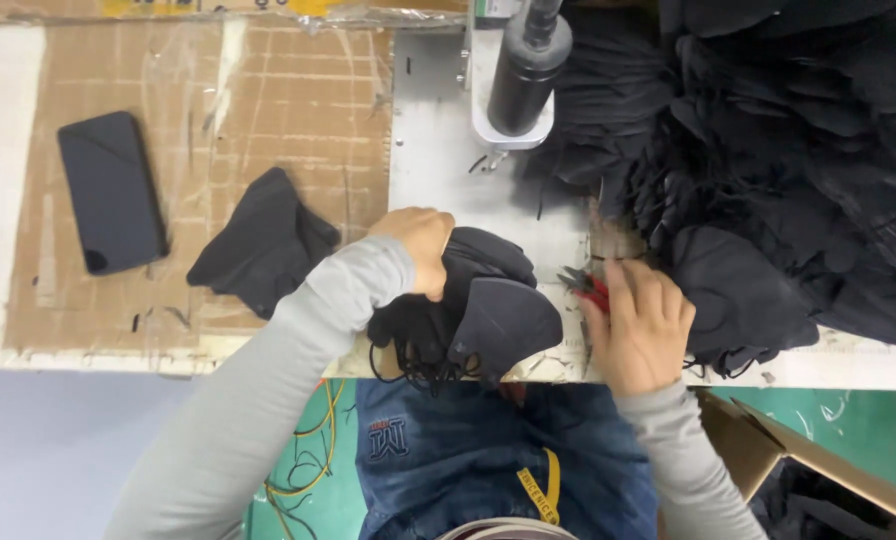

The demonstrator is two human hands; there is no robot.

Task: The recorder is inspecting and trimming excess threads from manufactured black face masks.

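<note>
The left hand (423, 245) has its grip closed on a stack of black masks (473, 310) at the table (448, 150) edge, while just right the right hand (640, 325) pinches red-handled snips (586, 287), apparently trimming.

Worn on the head, looking steeply down from close above at left hand (423, 245) and right hand (640, 325), with bench edge (98, 355) and lap just below them; single view, nothing shared.
</note>
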